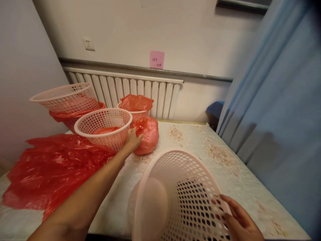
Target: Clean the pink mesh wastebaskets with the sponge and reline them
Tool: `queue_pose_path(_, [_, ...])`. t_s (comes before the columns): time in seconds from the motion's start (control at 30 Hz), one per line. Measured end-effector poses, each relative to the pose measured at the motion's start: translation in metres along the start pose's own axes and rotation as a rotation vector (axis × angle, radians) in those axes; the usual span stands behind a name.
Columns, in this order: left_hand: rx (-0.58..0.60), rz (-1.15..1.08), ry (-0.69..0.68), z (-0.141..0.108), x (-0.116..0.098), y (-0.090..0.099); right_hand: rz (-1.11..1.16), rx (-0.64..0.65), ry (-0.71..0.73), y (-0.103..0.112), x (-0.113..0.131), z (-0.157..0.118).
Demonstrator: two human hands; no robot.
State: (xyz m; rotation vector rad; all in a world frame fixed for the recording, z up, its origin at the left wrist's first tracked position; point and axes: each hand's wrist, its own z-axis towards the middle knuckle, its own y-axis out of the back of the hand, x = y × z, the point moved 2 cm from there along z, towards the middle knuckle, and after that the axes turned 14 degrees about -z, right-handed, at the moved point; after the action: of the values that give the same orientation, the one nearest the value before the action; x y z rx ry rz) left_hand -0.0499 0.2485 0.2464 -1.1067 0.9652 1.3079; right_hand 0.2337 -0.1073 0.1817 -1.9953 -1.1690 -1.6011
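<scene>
Pale wall [190,36] spans the background, with a white radiator [125,86] under a dark pipe [195,74], a socket [88,44] at the upper left, and 1 pink note [156,60] bearing handwriting. Blue curtain [278,110] hangs along the right side, beside a table [253,187] spread with a light floral cover. My right hand [240,221] holds the near basket [152,201] by its rim, fingers and thumb closed on the perforated edge; this pale pink basket is tipped, its open mouth turned toward the right. My left hand [134,138] reaches across to the far side, between the middle basket [103,134] and the bulging red bag [147,137]. Its thumb and a finger stand a little apart, but the rest is hard to see, so I cannot tell whether it grips either of those 2 things. The middle basket stands upright with red plastic inside. Behind the bulging bag is the rear basket [140,115], with a red liner [137,102] rising above its rim. At the left, the upper basket [65,97] sits tilted over the lower basket [71,123], which has red plastic around its rim. Crumpled red bags [57,167] spread over the table at my left, in front of these 2.
</scene>
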Motion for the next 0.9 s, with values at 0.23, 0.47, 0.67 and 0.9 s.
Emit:
queue_pose_path(0.23, [0.400,-0.231,0.188,-0.141,-0.061,0.047,0.076,-0.032,0.130,-0.027,0.018,-0.039])
queue_pose_path(0.47, [0.228,-0.395,0.205,-0.218,-0.090,0.097,0.106,-0.033,0.326,-0.049,0.040,-0.058])
queue_pose_path(0.67, [0.118,-0.444,0.234,-0.226,-0.087,0.105,0.031,-0.083,0.509,-0.071,0.059,-0.055])
queue_pose_path(0.9, [-0.004,-0.431,0.174,-0.221,-0.077,0.107,0.054,0.091,0.592,-0.083,0.072,-0.034])
